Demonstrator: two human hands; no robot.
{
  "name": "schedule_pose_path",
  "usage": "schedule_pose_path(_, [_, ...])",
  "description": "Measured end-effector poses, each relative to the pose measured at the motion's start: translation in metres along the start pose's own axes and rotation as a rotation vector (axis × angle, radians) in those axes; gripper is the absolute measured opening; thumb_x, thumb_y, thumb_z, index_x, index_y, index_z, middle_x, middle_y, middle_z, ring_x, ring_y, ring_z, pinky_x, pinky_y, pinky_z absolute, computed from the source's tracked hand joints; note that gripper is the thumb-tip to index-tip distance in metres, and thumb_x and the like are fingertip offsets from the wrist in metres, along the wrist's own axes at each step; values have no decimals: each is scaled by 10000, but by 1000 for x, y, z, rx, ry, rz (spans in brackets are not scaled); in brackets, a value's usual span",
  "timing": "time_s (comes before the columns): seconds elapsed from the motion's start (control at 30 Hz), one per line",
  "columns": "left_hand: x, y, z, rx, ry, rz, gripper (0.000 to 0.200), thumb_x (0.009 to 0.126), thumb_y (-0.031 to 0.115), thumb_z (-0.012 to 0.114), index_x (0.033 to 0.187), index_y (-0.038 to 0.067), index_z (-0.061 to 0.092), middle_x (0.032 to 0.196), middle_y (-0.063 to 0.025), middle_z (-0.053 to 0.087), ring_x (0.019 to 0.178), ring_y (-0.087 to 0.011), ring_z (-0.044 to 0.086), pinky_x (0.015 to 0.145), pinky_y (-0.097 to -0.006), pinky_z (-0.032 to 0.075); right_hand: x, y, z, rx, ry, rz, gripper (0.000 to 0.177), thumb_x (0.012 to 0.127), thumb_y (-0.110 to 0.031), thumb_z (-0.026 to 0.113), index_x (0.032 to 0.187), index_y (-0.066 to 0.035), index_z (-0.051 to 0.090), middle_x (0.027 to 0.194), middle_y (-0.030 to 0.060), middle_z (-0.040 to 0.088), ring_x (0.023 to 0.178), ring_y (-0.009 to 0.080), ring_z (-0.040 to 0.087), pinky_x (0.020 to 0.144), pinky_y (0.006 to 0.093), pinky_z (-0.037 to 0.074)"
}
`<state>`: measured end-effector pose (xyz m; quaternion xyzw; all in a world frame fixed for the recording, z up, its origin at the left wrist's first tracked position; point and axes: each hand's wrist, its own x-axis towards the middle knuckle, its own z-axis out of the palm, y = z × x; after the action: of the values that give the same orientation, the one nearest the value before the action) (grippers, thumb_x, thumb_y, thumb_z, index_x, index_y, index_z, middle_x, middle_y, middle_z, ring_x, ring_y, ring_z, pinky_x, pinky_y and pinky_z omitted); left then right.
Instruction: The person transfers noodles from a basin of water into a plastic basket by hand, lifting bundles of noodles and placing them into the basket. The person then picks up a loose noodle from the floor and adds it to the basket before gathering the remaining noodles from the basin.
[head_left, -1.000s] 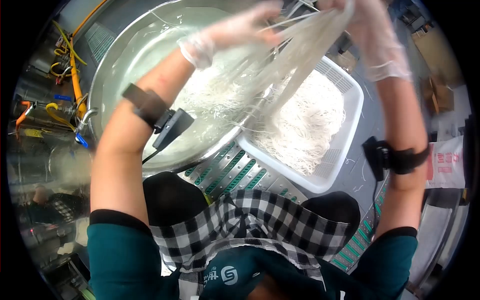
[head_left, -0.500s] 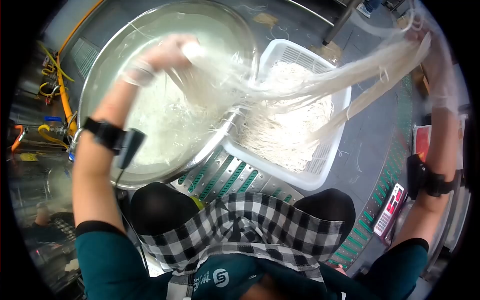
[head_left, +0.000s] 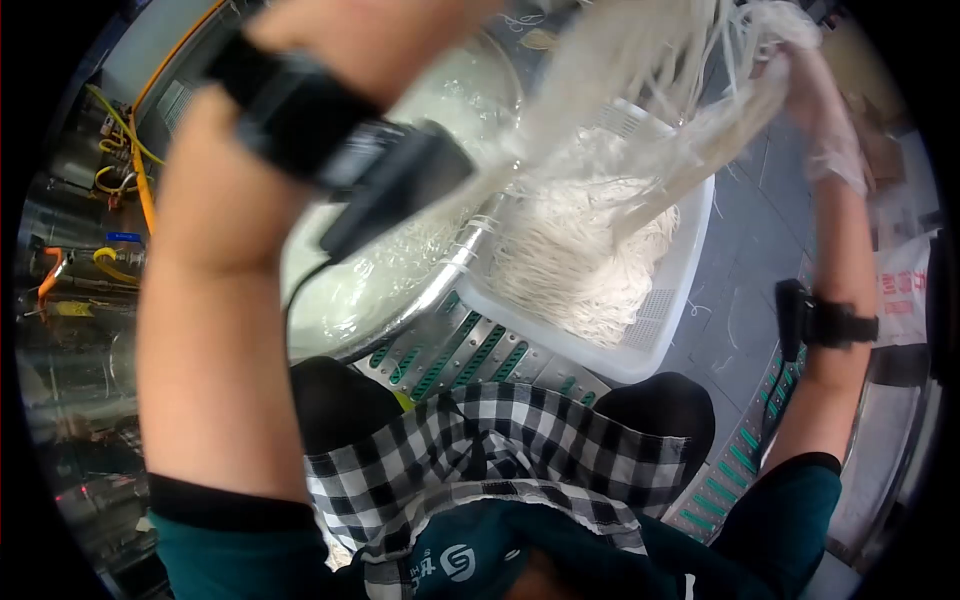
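Note:
My right hand [head_left: 808, 85], in a clear glove, is closed around a bundle of long white noodles [head_left: 655, 60] high at the right. The strands run from it toward the top centre, and some hang down to the basket. My left hand [head_left: 420, 28] is raised at the top edge, blurred; its fingers are cut off by the frame, so its grip cannot be made out. Below both hands, a white perforated basket [head_left: 690, 270] holds a heap of noodles [head_left: 590, 260]. Left of it stands a large round metal tub [head_left: 462, 255] of cloudy water, partly hidden behind my left arm.
A metal floor grate with green slots [head_left: 480, 350] lies between my knees and the basket. Orange and yellow hoses [head_left: 140, 190] run along metal equipment at the left. A white bag with red print [head_left: 903, 290] stands at the right.
My left hand has risen from over the tub to the top edge, and the noodles have lifted with the motion. My right hand has shifted slightly left, still gripping noodles.

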<state>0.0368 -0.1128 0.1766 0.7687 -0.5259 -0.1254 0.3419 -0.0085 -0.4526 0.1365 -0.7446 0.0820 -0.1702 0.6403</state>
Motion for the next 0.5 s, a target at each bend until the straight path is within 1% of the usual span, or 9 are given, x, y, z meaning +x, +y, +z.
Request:
schedule_pose_path(0.07, [28, -42, 43, -22, -101, 19, 436, 701, 196, 631, 1090, 27, 531, 887, -98, 601, 848, -206, 572, 735, -274, 465, 30, 67, -4, -25, -254, 189, 311, 718, -115, 607, 1000, 7, 559, 912, 91, 574, 902, 153, 543, 786, 285, 435])
schedule_pose_path(0.13, [50, -106, 92, -21, -203, 29, 448, 700, 204, 631, 1097, 23, 528, 880, -103, 603, 840, -209, 576, 726, -272, 468, -36, 37, 94, -1095, -573, 1, 344, 713, -93, 603, 1038, 8, 555, 986, 117, 582, 879, 166, 561, 815, 296, 433])
schedule_pose_path(0.17, [28, -114, 99, 80, -246, -24, 527, 697, 200, 642, 1160, 11, 476, 1003, -143, 564, 916, -237, 558, 780, -295, 458, -35, 52, 98, -1100, -577, 2, 344, 713, -93, 603, 1038, 8, 555, 986, 117, 582, 879, 166, 561, 815, 296, 433])
schedule_pose_path(0.2, [-6, -119, 105, 184, -290, -80, 609, 694, 196, 653, 1223, -1, 424, 1126, -183, 525, 992, -266, 540, 834, -318, 449, -35, 85, 104, -1235, -733, -31, 381, 733, -146, 599, 1075, 12, 541, 1053, 131, 560, 883, 174, 563, 829, 311, 433])
schedule_pose_path(0.27, [-57, -100, 101, 247, -402, -305, 786, 676, 215, 693, 1320, 18, 288, 1304, -189, 371, 1097, -281, 477, 918, -338, 404, -40, 148, 113, -1488, -1047, -91, 470, 773, -251, 591, 1149, 19, 512, 1186, 160, 514, 889, 190, 567, 859, 342, 431])
schedule_pose_path(0.33, [-99, -125, 116, 359, -473, -305, 941, 609, 318, 743, 1347, 45, 227, 1384, -197, 230, 1269, -310, 267, 1032, -354, 266, -48, 168, 139, -726, -801, 278, 533, 829, -367, 518, 1200, 12, 470, 1224, 155, 485, 943, 186, 545, 884, 336, 413])
schedule_pose_path(0.4, [-131, -148, 143, 358, -454, -290, 960, 605, 300, 749, 1351, 45, 202, 1369, -192, 261, 1243, -316, 307, 1008, -365, 308, -59, 186, 170, -416, -599, 297, 608, 875, -463, 399, 1253, 13, 403, 1207, 155, 498, 892, 179, 559, 835, 320, 434])
schedule_pose_path(0.47, [-139, -164, 162, 360, -428, -273, 980, 601, 281, 756, 1356, 45, 176, 1353, -188, 292, 1218, -322, 348, 983, -376, 350, -79, 199, 200, -173, -476, 365, 611, 880, -499, 362, 1203, 15, 435, 1060, 133, 564, 785, 152, 559, 716, 277, 453])
schedule_pose_path(0.5, [-137, -170, 169, 348, -284, -222, 994, 586, 310, 763, 1354, 43, 189, 1361, -210, 266, 1235, -327, 320, 1002, -377, 315, -91, 204, 205, -4, -572, 472, 569, 875, -496, 385, 1143, 0, 463, 955, 93, 565, 749, 140, 550, 678, 263, 446])
